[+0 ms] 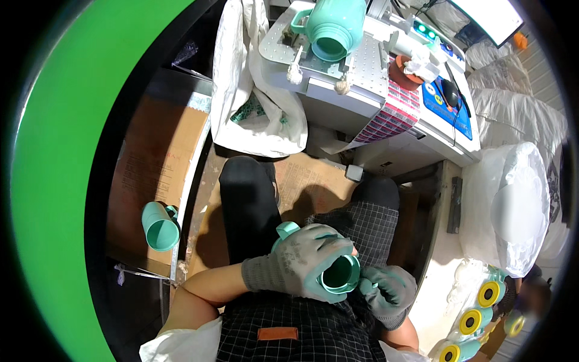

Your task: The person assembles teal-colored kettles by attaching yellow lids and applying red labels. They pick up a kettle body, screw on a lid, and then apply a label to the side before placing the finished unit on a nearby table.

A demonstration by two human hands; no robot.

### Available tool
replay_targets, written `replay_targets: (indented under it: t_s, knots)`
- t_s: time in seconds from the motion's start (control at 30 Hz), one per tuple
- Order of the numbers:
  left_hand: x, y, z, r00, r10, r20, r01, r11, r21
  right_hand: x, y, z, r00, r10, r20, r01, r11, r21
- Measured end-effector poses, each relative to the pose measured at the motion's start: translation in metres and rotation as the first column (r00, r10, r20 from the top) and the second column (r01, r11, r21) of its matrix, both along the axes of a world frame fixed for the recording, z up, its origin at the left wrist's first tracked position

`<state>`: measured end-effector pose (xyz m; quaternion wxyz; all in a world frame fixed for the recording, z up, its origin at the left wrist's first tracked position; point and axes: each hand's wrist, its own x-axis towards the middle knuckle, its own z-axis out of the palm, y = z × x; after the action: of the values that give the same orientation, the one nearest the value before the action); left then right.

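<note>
In my lap a teal plastic jug body (339, 274) with a handle lies on its side, its open round mouth facing me. My left hand (301, 256), in a grey knit work glove, is wrapped over it and grips it. My right hand (387, 292), gloved the same way, is closed right beside the jug's rim. Whatever its curled fingers hold, if anything, is hidden. Another teal jug body (161, 228) with a handle lies on its side in the cardboard-lined tray (145, 163) at left. A larger teal jug (335, 30) lies on the perforated grey plate ahead.
A white sack (259, 133) with green scraps stands ahead left. At right are a clear plastic bag (506, 208) and several teal jugs with yellow rings (470, 321). The machine table (338, 90) holds a brown tape roll (405, 72) and a mouse (449, 92). A green curved surface (60, 181) fills the left.
</note>
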<state>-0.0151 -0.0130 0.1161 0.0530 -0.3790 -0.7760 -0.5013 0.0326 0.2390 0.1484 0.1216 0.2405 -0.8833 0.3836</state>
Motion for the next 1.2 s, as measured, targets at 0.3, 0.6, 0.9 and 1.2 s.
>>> replay_targets:
  t_s: [0.3, 0.6, 0.9, 1.2]
  knots:
    - [-0.017, 0.014, -0.019, 0.988, -0.084, 0.127, 0.1, 0.987, -0.125, 0.016, 0.017, 0.016, 0.991, -0.042, 0.131, 0.008, 0.968, 0.251]
    - [-0.04, 0.044, -0.024, 0.958, 0.085, 0.275, -0.03, 0.979, -0.2, 0.074, 0.074, 0.097, 0.81, -0.515, -0.281, 0.57, 0.804, 0.171]
    - [0.004, 0.032, -0.007, 0.999, 0.036, -0.004, -0.036, 0.991, -0.129, -0.084, -0.033, -0.013, 0.938, -0.344, 0.047, 0.322, 0.809, -0.493]
    - [0.009, 0.037, -0.002, 0.997, 0.029, -0.076, -0.038, 0.991, -0.125, -0.19, -0.08, -0.099, 0.987, -0.161, 0.012, 0.155, 0.923, -0.353]
